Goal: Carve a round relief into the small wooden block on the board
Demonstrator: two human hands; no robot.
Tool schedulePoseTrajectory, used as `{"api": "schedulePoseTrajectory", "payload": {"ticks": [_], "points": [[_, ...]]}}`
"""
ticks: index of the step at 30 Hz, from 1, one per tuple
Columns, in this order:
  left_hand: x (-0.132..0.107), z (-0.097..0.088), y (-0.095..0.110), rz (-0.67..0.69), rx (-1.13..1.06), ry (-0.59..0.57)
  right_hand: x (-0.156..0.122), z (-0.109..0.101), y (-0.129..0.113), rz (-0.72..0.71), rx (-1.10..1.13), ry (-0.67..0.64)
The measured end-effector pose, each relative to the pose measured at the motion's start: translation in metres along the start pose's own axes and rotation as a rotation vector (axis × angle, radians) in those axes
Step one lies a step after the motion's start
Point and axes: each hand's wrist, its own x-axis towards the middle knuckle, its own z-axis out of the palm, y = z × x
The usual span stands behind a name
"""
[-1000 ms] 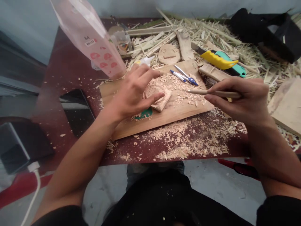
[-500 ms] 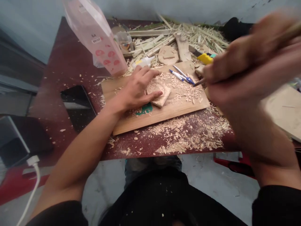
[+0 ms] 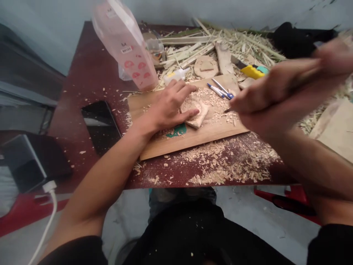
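My left hand (image 3: 176, 105) lies over a pale carved block of wood (image 3: 202, 112), thumb on its top and fingers along its far side, holding it against the wooden board (image 3: 154, 149). At the right, my right hand (image 3: 264, 92) is wrapped round a carving tool, its dark thin metal tip (image 3: 227, 110) just above the board's right part. The tool's handle is mostly hidden and blurred by motion. Wood shavings (image 3: 198, 94) are scattered round the block. Beyond the tip lie a blue and white pen (image 3: 215, 90) and a compass (image 3: 227, 95).
A pink patterned plastic bag (image 3: 135, 62) stands behind the board, near a small white bottle (image 3: 176, 75). A yellow cutter knife (image 3: 252, 71), a round wood slice (image 3: 205, 66) and bamboo strips (image 3: 190, 51) lie at the back. A phone (image 3: 100, 125) and a dark box (image 3: 35, 162) are left.
My right hand has moved left and toward me with the carving tool, across the board. My left hand stays on the block. The whole view has shifted slightly.
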Motion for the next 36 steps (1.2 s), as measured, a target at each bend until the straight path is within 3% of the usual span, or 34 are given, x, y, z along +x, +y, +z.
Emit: {"api": "schedulePoseTrajectory", "payload": {"ticks": [5,10,13,16,20,24,28,32,36], "points": [[0.001,-0.011,0.014,0.006,0.05,-0.026,0.003,-0.018,0.008,0.153,-0.021,-0.201],[0.0,-0.019,0.023,0.083,-0.017,-0.096,0.011,-0.027,-0.008,0.043,0.025,-0.198],[0.0,-0.02,0.024,0.099,-0.066,-0.153,0.01,-0.028,-0.004,-0.014,0.056,-0.194],[-0.001,-0.018,0.023,0.145,-0.11,-0.17,0.005,-0.027,0.009,0.018,-0.009,-0.155],[0.001,-0.017,0.022,0.144,-0.166,-0.166,0.005,-0.022,0.024,0.099,0.076,-0.127],[0.004,-0.025,0.019,0.129,-0.029,-0.181,0.014,-0.021,0.026,0.164,0.068,-0.159],[0.003,-0.035,0.017,0.208,0.177,-0.15,0.018,-0.03,0.011,0.11,-0.174,-0.245],[0.001,-0.045,0.022,0.181,0.131,-0.129,0.023,-0.05,-0.015,-0.02,-0.619,-0.423],[0.0,-0.053,0.028,0.135,0.041,-0.176,0.029,-0.067,-0.024,-0.159,-0.795,-0.657]]}}
